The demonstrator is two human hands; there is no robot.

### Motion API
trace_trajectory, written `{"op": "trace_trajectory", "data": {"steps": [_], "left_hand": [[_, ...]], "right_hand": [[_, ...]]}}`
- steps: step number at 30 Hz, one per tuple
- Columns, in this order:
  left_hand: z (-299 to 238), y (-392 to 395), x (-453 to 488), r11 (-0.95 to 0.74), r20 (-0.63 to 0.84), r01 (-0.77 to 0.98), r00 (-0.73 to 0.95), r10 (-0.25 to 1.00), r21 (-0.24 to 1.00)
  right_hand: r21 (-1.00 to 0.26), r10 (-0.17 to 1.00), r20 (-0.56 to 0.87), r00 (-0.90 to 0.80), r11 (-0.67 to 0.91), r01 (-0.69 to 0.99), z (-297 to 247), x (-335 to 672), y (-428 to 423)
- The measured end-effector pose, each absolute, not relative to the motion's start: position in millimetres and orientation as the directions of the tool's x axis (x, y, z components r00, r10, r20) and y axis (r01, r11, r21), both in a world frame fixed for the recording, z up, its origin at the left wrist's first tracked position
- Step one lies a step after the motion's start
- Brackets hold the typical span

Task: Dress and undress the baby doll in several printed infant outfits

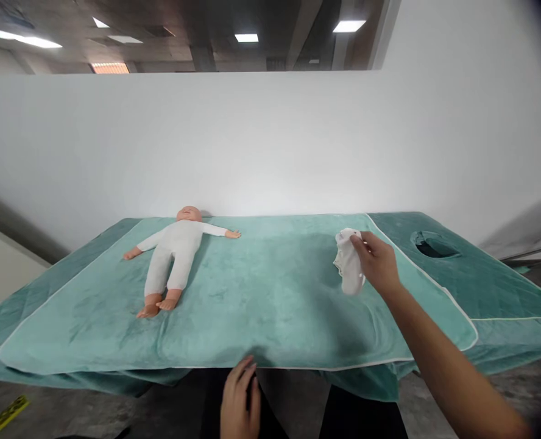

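My right hand (378, 262) is above the right part of the green bed cover (261, 286). Thumb and fingers pinch the top of a small white cloth garment (350, 265), which hangs down with a frilled left edge. Its exact kind is not clear. At the bed's front edge is my left hand (240, 399), fingers stretched out and holding nothing. A baby doll (179, 247) in a white bodysuit lies on its back on the left part of the cover, arms spread and feet bare toward me. Both hands are apart from the doll.
A white wall (261, 146) runs behind the bed. To the right, the darker green bed end (476, 280) has a face hole (435, 245) in it. Yellow and black tape (8, 417) marks the floor at the lower left.
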State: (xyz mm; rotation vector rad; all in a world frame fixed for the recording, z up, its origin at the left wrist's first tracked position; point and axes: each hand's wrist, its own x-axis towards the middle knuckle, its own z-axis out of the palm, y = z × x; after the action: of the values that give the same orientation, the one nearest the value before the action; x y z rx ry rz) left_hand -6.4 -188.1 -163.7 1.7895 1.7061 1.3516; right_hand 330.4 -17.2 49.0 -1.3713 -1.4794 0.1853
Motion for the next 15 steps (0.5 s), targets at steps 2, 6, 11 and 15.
{"op": "trace_trajectory", "data": {"steps": [2,6,11,15], "left_hand": [[-142,-183,17,-0.256,0.365,0.528,-0.113,0.924,0.810],[-81,-158,36,-0.272,0.338,0.336,-0.157,0.928,0.902],[-25,-130,44,-0.323,0.331,0.241,0.005,0.944,0.915],[-3,-127,55,-0.205,0.174,0.232,0.146,0.974,0.951]], "right_hand": [[-0.811,0.832,0.525,0.177,0.427,0.401,86,315,-32],[-0.871,0.871,0.491,0.005,0.490,0.030,134,296,-60],[-0.888,0.890,0.456,0.017,0.456,-0.051,150,281,-79],[-0.929,0.926,0.367,0.090,0.370,-0.023,141,282,-76]]}}
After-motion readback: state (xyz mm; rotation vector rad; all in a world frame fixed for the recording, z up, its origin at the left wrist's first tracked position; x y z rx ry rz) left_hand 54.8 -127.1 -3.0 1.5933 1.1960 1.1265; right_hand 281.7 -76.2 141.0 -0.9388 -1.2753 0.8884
